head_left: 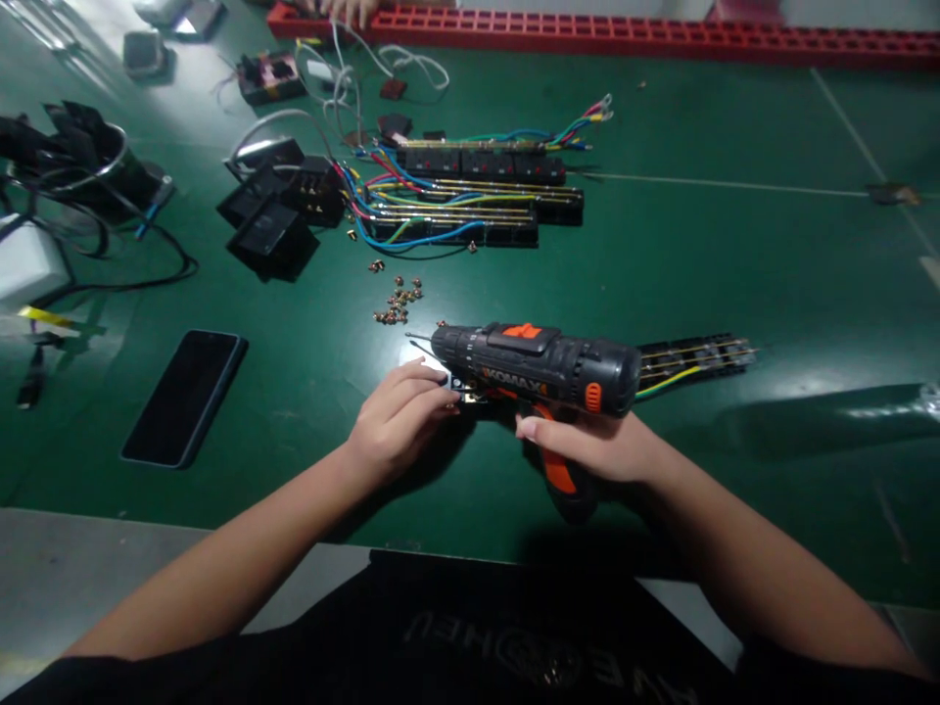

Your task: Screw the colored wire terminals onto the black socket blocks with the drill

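My right hand (606, 446) is wrapped round the grip of a black and orange power drill (536, 362), whose bit points left. My left hand (400, 411) has its fingers closed at a small white piece (426, 370) just below the drill's nose; the drill hides part of it. A black strip with brass bars and a green-yellow wire (694, 360) sticks out to the right behind the drill. Small brass-coloured screws (397, 304) lie scattered beyond my left hand.
Wired black socket strips (470, 211) and black boxes (271, 230) lie farther back. A phone (183, 399) rests at the left, near a metal container (121, 176). Along the far edge runs a red slotted rail (587, 31), with another person's hand (352, 10) beside it.
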`<state>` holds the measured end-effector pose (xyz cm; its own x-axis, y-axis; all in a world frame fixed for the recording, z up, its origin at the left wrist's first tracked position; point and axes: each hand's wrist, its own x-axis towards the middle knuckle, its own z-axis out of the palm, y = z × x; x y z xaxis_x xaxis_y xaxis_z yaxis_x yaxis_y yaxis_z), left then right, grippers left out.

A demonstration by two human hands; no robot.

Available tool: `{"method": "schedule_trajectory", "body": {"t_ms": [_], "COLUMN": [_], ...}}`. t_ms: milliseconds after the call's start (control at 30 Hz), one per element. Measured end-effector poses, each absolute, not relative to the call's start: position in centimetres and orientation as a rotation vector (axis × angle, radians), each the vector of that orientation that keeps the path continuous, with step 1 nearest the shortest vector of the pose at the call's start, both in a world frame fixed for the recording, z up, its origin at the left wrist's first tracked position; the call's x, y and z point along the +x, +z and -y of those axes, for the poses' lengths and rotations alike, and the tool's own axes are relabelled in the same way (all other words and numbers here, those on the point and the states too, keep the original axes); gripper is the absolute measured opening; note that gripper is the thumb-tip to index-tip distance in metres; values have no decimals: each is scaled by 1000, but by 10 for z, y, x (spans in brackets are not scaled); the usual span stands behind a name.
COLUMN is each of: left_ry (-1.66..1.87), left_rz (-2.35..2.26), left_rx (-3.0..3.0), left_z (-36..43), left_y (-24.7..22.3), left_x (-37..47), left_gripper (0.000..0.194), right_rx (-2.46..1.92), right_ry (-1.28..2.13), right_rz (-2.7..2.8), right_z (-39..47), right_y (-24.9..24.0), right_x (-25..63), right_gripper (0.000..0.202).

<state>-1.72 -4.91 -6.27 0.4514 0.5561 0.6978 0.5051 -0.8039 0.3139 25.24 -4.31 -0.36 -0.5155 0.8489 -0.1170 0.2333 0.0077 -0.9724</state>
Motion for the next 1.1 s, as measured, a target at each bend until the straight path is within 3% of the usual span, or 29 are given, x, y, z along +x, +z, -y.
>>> {"method": "schedule_trajectory", "body": {"t_ms": [200,633,1100], "left_ry": [1361,1354,1342], "left_rz": [-1012,-1041,-1061], "left_rx": [2630,2667,2710], "left_z": [51,53,55], "left_y": [-67,-68,-64], "left_x": [-9,-7,-6], "left_gripper": [29,26,25], "right_rx": [-1169,-1245,-1276], "right_ry": [1537,1384,1576], "right_rz": [1785,1894,1768], "right_z": [49,68,76], "right_y": [1,12,8], "right_x": [247,247,239], "right_gripper": [21,16,16]}}
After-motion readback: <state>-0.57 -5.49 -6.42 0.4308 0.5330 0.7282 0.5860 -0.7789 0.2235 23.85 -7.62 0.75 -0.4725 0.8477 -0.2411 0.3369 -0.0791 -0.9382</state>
